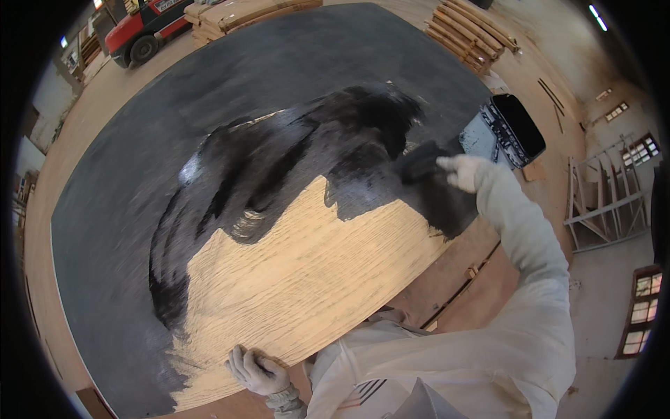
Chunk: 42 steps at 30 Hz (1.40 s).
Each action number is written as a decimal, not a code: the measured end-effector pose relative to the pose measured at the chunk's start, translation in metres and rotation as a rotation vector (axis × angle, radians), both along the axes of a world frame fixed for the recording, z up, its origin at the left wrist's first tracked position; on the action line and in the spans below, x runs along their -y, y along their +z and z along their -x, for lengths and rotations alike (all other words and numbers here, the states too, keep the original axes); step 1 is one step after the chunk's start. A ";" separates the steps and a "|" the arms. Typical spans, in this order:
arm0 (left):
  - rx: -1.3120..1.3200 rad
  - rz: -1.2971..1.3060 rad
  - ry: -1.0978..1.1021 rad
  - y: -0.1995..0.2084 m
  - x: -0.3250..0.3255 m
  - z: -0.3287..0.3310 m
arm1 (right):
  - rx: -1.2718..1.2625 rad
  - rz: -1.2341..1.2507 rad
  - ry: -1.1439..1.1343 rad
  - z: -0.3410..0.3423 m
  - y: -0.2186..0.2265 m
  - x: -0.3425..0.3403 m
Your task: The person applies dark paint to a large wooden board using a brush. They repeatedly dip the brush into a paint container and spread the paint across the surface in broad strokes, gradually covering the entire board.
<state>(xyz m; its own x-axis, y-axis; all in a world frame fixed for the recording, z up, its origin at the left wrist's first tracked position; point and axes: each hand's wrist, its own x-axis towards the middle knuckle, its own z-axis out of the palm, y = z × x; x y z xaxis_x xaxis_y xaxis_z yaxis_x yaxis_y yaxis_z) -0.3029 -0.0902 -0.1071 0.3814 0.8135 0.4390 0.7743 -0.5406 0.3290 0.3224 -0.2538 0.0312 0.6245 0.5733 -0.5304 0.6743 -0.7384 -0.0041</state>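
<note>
A large round wooden tabletop fills the view, mostly coated black, with a bare oak patch near me and a glossy wet black band across the middle. My right hand, in a white glove, grips a dark paint applicator pressed on the wet black area at the right side of the top. Wearing the same kind of glove, my left hand rests flat on the near edge of the bare wood, holding nothing.
A paint tray with black stain sits beyond the tabletop's right edge. Stacks of curved wooden parts and boards lie at the back, beside a red forklift. A grey metal frame stands at right.
</note>
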 end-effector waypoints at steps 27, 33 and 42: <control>0.059 -0.058 -0.040 -0.001 -0.004 0.001 | 0.020 -0.064 0.061 0.042 0.016 -0.039; 0.062 -0.058 -0.080 -0.002 -0.005 -0.001 | -0.003 -0.067 -0.137 -0.022 -0.015 -0.002; 0.022 -0.074 -0.039 -0.006 -0.004 0.002 | -0.049 0.017 -0.119 0.032 0.017 0.056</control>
<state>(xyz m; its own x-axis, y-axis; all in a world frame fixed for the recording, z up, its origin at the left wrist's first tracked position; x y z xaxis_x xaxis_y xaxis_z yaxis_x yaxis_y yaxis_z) -0.3048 -0.0861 -0.1134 0.4013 0.7636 0.5059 0.7453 -0.5932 0.3043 0.2900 -0.3096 0.0483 0.6608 0.4875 -0.5707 0.5811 -0.8135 -0.0219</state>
